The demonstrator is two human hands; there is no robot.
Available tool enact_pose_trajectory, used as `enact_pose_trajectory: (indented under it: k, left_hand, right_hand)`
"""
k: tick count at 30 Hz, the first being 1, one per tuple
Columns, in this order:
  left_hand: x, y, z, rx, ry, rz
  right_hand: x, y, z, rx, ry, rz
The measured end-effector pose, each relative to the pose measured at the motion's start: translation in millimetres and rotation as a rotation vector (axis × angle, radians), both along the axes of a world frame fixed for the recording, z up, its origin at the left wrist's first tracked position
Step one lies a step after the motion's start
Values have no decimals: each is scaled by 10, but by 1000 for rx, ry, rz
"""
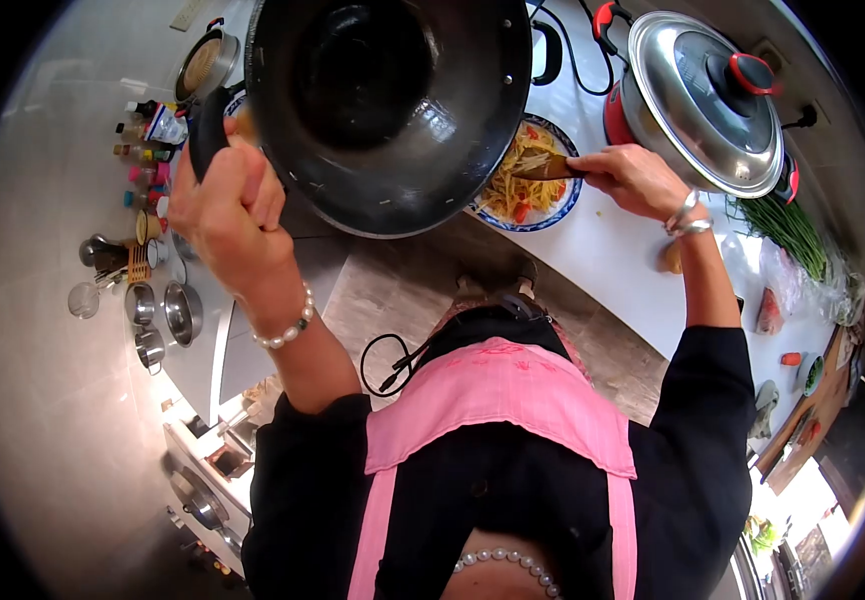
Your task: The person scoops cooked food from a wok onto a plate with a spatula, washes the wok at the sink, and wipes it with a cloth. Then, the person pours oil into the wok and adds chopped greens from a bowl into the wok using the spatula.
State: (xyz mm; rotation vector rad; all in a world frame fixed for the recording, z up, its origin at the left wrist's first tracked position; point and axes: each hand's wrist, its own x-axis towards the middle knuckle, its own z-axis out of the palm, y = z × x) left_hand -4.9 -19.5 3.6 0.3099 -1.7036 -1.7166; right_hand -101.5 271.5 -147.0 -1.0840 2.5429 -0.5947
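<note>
Plating, I'd say: my left hand (238,215) grips wok handle (210,135), right hand (638,178) pinches spatula (551,170) at shredded food (509,192) on plate (528,227). Next calls for steady wok (393,190).

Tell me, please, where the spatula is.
In the head view, the spatula is in the right hand, right of the wok, its blade over the blue-rimmed plate.

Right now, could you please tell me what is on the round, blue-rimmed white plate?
Yellowish shredded food with red pieces, partly covered by a brown spatula in the right hand. The large black wok hides the left part of the plate.
</note>
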Motion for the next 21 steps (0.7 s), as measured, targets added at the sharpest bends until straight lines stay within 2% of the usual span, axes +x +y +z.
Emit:
enact_pose_trajectory:
  k: [5,8,9,15,18,21]
  left_hand:
    - [-43,-244,63,70,35,-43]
    - [-90,-360,135,104,56,-120]
    - [-104,-355,151,88,65,-123]
    - [-323,-641,229,122,61,-223]
    - [-498,-849,170,162,62,-291]
    - [-714,-1034,79,195,70,-346]
  right_hand:
    - [154,127,-473,-408,-48,-236]
    - [281,97,-550,-390,-383,-429]
    - [329,40,-425,-380,-457,-488]
    - [193,-150,-719,-384,-13,-396]
    - [193,-186,-629,-104,-43,-419]
    - [360,-229,-476,-135,-134,-528]
